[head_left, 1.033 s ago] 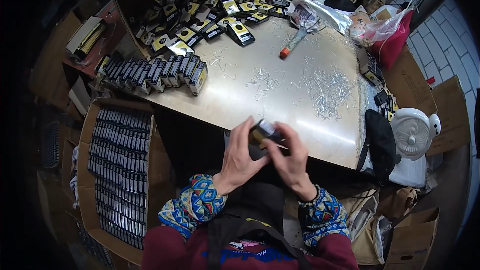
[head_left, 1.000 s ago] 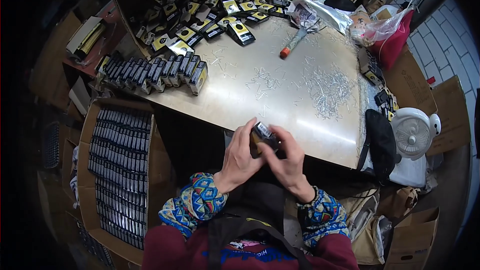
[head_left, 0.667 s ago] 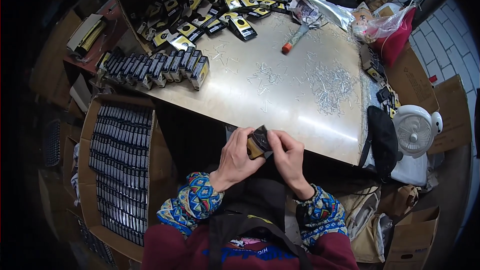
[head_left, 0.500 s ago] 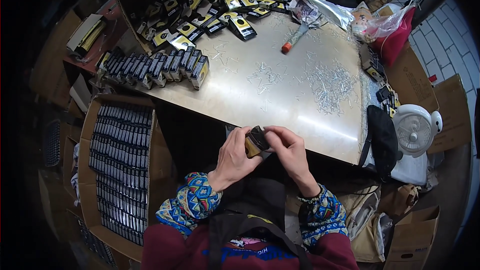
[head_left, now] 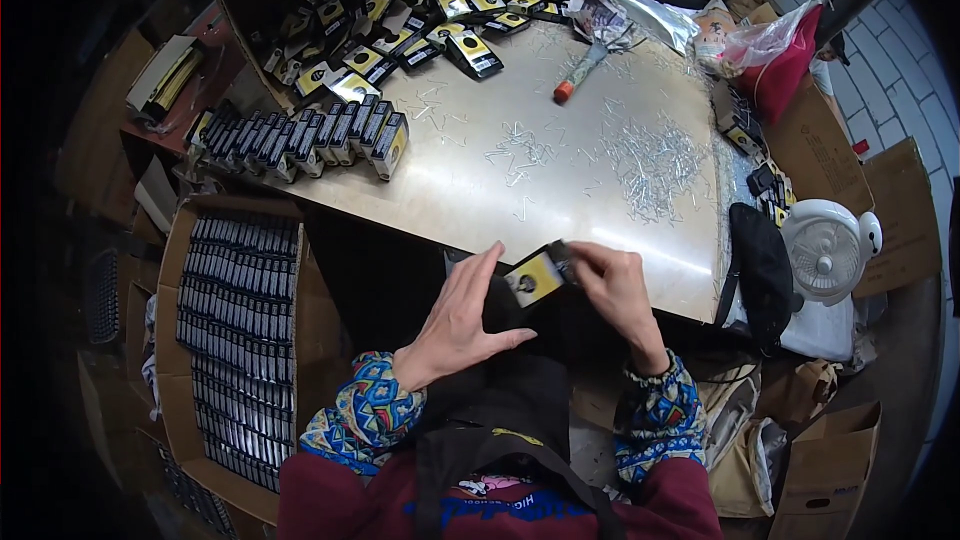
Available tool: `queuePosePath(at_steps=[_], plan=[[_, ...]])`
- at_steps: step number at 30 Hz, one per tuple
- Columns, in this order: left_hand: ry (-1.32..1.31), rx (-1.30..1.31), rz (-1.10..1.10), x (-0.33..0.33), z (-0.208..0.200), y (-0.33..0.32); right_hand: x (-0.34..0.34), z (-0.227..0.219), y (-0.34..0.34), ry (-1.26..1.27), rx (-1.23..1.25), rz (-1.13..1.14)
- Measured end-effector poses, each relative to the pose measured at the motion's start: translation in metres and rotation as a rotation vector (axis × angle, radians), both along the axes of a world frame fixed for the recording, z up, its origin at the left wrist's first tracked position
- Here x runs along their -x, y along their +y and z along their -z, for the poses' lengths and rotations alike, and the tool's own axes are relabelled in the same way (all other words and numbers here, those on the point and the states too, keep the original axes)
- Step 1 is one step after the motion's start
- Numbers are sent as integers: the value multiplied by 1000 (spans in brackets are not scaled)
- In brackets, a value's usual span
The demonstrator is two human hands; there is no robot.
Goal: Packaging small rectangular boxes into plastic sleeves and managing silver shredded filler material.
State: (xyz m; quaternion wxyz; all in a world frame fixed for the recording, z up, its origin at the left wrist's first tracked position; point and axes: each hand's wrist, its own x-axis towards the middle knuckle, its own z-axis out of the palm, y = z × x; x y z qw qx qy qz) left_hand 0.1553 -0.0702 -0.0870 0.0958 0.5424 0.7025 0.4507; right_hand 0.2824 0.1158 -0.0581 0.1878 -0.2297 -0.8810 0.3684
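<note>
Here the right hand (head_left: 617, 285), pinching a yellow-black box (head_left: 534, 280), hides its end; the left hand (head_left: 455, 325) gapes.

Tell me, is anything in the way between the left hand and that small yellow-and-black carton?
Nothing visible is: the open left hand is right beside the yellow-and-black carton, whose right end the right hand pinches. The scattered wire pieces lie beyond, on the tabletop.
</note>
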Motion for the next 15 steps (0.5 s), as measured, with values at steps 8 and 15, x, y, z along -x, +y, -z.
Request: queuePosePath(at_steps=[8, 15], plan=[[-145, 144, -132, -19, 5, 8, 4, 2, -23, 67, 1046, -43], [-13, 257, -231, -21, 1, 8, 5, 22, -47, 119, 937, 10]])
